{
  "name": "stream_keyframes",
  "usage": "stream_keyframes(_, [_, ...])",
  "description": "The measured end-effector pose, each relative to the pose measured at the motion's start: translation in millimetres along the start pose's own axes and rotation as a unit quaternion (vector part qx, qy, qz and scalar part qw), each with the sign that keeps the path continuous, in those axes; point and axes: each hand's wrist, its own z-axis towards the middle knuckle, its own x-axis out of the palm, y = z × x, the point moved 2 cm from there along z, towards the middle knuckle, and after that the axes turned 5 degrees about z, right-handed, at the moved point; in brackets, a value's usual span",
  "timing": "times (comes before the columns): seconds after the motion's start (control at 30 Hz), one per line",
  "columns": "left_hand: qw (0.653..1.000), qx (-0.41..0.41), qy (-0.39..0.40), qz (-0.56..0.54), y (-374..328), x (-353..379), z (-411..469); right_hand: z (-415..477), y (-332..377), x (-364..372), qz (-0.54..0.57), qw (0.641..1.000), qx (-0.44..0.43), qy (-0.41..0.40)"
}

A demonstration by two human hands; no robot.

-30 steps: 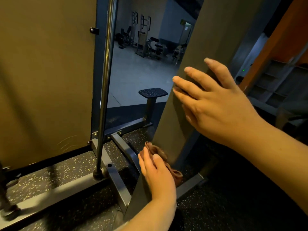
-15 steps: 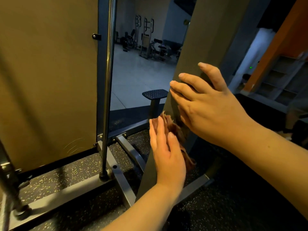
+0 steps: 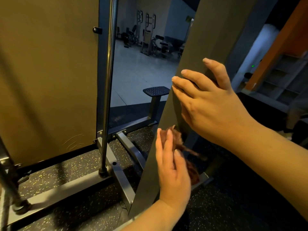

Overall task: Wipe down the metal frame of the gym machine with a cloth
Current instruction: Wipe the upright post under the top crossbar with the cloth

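Brown cloth (image 3: 177,139) sits low on the grey metal frame post (image 3: 196,47), pressed there by the left hand (image 3: 173,169) with straight fingers; the right hand (image 3: 211,104) rests flat higher up. A chrome rod (image 3: 108,80) and studded footplate (image 3: 156,91) stand to the left

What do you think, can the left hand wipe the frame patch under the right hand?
Probably not yet: the right hand lies flat on that patch of frame. The left hand presses the cloth just below; lifting the right hand should clear the way.
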Motion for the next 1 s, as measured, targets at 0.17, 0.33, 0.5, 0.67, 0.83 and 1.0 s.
stream_keyframes(0.17, [0.953, -0.299, -0.052, 0.017, 48.0, -15.3, 4.6, 0.6, 0.7, 1.2, 0.004, 1.000, -0.002, 0.000])
stream_keyframes(0.33, [0.973, -0.232, -0.018, 0.010, -19.5, -0.9, 40.6, -4.5, -7.6, -6.1, 0.041, 0.998, -0.037, -0.026])
stream_keyframes(0.5, [0.994, 0.055, 0.080, -0.045, -102.4, 14.5, 72.9, -6.9, -38.3, -22.4, 0.106, 0.984, 0.093, -0.105])
stream_keyframes(0.67, [0.983, 0.152, 0.061, -0.079, -88.7, 21.7, 81.3, -3.9, -41.2, -5.3, 0.211, 0.958, 0.149, -0.122])
stream_keyframes(0.83, [0.995, -0.028, -0.042, -0.088, -80.0, 22.7, 105.0, -7.8, -42.1, -7.5, 0.197, 0.963, 0.155, -0.097])
stream_keyframes(1.0, [0.982, 0.015, 0.049, -0.179, -154.5, 32.1, 120.8, -13.0, -52.1, -28.6, 0.316, 0.931, 0.137, -0.117])
